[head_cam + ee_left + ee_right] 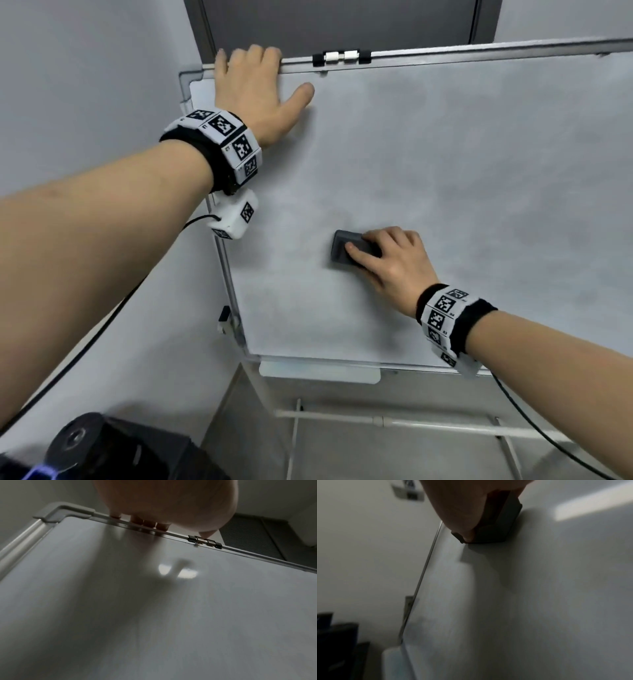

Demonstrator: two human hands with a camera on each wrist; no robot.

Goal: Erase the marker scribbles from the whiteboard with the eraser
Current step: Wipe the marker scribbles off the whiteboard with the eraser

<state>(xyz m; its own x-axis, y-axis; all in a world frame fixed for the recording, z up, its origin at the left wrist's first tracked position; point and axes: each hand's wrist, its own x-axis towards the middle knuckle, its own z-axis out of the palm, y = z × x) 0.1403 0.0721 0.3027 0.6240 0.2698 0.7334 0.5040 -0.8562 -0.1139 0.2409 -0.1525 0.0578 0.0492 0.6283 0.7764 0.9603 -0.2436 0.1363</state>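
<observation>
**Eraser against the board, left hand on the top rail**

From the head view, the right hand [390,260] is gripping the dark eraser [346,248], thumb along its near side and fingers curled over the far side, and is pressing it flat against the whiteboard [462,171] in the lower middle of the surface. The left hand [255,92] is hooking its fingers over the top frame near the upper left corner, with the thumb lying spread on the board face. Just to the right of that hand, black binder clips [342,57] are sitting on the top rail. The board is looking smudgy grey, with no clear marker lines showing. A pale tray [320,371] is hanging under the bottom edge, and both wrists are wearing bands with black-and-white markers.

From the left wrist view, the left hand [164,500] is filling the top of the picture, its fingertips [149,523] curling over the whiteboard [154,615] frame beside the grey corner piece [58,512]. The binder clips [205,542] are sitting just right of the thumb tip.

From the right wrist view, which is blurred and dim, the right hand [462,507] is clutching the eraser [496,526], and the eraser's base is lying against the whiteboard [539,601], casting a shadow below it.
</observation>
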